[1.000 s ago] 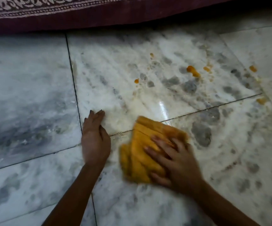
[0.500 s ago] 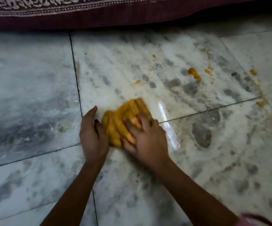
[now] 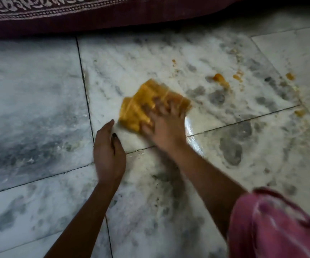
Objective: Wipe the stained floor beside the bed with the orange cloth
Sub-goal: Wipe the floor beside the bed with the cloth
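Observation:
The folded orange cloth lies flat on the white marble floor, blurred by motion. My right hand presses down on its near right part with spread fingers. My left hand rests flat on the floor just left of and below the cloth, fingers together, holding nothing. Orange stains dot the tiles to the right: a larger blob, small spots, one further right and one by the tile joint.
The bed's dark maroon cover with a white patterned border hangs along the top of the view. A pink sleeve fills the lower right corner. A wet shiny streak lies beside my right wrist.
My right hand has pushed the cloth away from me and to the right, further from my left hand. The left hand has stayed in place. The pink sleeve has come into view.

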